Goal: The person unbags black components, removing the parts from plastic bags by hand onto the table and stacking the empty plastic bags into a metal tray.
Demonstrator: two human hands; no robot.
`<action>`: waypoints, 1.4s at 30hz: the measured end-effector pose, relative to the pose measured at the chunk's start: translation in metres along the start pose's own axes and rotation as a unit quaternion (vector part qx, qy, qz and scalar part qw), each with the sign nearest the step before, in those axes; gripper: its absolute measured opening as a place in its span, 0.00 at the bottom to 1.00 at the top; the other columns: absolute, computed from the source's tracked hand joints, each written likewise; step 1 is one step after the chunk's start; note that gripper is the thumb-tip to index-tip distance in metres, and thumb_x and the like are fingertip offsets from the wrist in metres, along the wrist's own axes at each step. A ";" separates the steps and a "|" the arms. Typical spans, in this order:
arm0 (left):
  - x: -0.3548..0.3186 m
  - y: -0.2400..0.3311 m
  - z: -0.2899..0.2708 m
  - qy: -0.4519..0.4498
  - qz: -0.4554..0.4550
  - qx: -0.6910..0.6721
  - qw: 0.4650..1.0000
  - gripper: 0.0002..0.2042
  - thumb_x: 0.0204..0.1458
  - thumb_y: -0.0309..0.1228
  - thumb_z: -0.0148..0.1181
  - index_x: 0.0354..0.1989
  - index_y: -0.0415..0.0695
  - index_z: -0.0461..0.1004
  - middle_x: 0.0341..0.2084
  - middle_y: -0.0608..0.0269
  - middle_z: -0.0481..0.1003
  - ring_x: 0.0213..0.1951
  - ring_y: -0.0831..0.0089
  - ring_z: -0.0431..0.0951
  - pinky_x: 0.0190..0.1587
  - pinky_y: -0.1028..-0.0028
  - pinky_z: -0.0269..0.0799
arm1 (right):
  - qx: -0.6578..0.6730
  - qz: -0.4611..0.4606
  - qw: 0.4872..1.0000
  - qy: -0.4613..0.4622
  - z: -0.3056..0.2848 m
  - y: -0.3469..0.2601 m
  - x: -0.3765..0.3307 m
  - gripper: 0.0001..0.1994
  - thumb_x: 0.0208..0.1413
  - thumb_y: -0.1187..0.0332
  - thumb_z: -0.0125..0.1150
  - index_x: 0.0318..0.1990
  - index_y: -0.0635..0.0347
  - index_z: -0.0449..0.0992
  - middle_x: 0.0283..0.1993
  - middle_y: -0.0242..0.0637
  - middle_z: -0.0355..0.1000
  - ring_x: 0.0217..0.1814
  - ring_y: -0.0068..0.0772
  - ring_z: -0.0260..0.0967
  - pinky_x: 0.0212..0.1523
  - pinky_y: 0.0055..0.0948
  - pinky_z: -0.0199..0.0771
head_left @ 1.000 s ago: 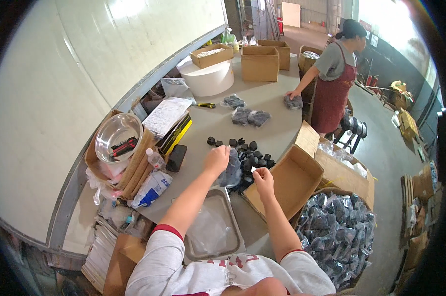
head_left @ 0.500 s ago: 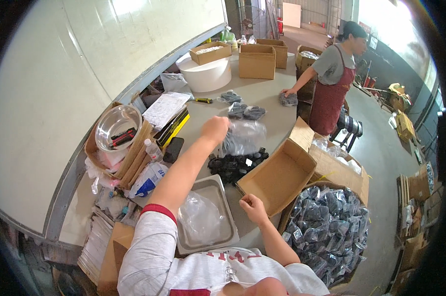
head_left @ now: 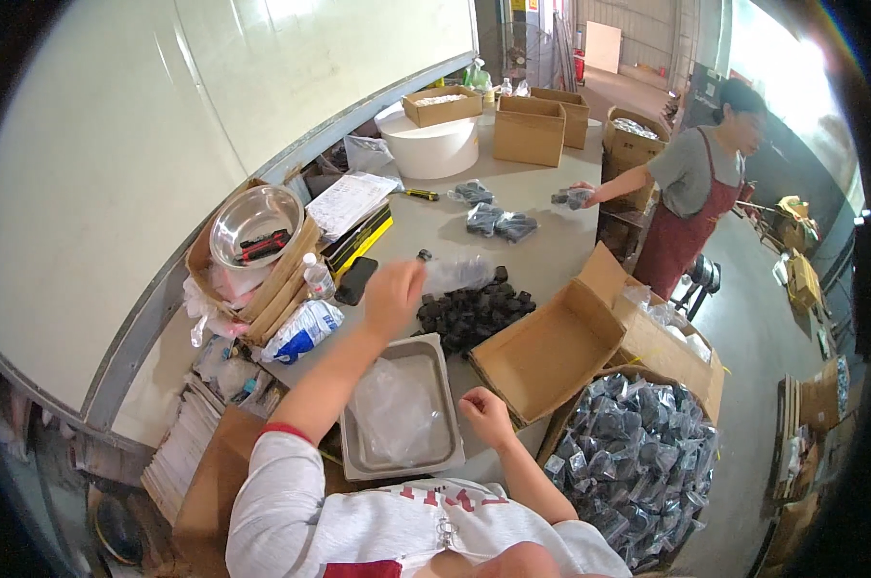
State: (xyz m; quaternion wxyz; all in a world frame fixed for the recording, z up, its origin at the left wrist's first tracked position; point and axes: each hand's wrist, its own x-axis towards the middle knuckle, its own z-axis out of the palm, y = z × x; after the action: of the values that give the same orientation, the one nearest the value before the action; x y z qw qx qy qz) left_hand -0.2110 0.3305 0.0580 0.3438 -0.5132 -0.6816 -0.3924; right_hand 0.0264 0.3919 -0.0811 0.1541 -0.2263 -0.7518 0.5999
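Bag of thin, clear plastic (head_left: 457,275), see-through with pale, milky highlights, shows at the far edge of a heap of black pieces (head_left: 476,318) on the grey table (head_left: 556,241). Blur softens its outline and creases, so its mouth and anything inside cannot be made out. It looks loose rather than taut, and whether it touches the heap I cannot tell. Its long axis runs roughly left to right: one end lies at the left hand (head_left: 394,296), while the other points right, toward the open cardboard box (head_left: 553,352).

The left hand has its fingers drawn together, pinching the bag's near-left end. The right hand (head_left: 486,416) is loosely closed, fingers curled in toward the thumb, between the cardboard box and a metal tray (head_left: 451,405); nothing shows in its grasp. Flat clear plastic (head_left: 394,409) lies in the tray.

Farther across the table sit filled bags with dark contents (head_left: 501,223), and a co-worker's hand (head_left: 584,193) holds a similar dark bagged pack (head_left: 568,198) near the table's right edge.
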 end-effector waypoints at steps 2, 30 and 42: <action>-0.054 0.015 -0.037 -0.186 0.094 0.126 0.970 0.04 0.45 0.29 0.57 0.29 0.44 0.71 0.31 0.60 0.72 0.35 0.59 0.72 0.39 0.61 0.65 | 0.012 0.003 1.000 0.012 0.001 0.002 0.002 0.09 0.51 0.68 0.58 0.35 0.65 0.74 0.27 0.38 0.72 0.29 0.27 0.68 0.34 0.26 0.69; -0.331 0.058 -0.500 0.316 -0.666 0.128 0.663 0.35 0.49 0.32 0.60 0.63 0.39 0.46 0.34 0.58 0.73 0.36 0.74 0.73 0.41 0.70 0.70 | -0.426 -0.179 0.861 -0.212 0.122 0.046 0.032 0.31 0.37 0.66 0.69 0.54 0.55 0.69 0.65 0.49 0.49 0.67 0.53 0.44 0.63 0.48 0.48; -0.360 0.293 -0.804 0.327 -0.664 0.608 0.286 0.38 0.44 0.29 0.51 0.67 0.57 0.44 0.50 0.41 0.68 0.52 0.52 0.70 0.53 0.61 0.64 | -0.439 -0.383 0.780 -0.229 0.166 -0.056 0.044 0.23 0.47 0.47 0.60 0.49 0.43 0.72 0.53 0.42 0.66 0.58 0.52 0.57 0.52 0.55 0.60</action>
State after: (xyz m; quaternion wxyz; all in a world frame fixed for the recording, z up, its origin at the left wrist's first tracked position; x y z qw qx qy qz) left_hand 0.2111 -0.4897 0.1637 0.3728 0.6431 -0.6621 -0.0945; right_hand -0.1026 0.2671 -0.0673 0.0788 0.1815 -0.9715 0.1309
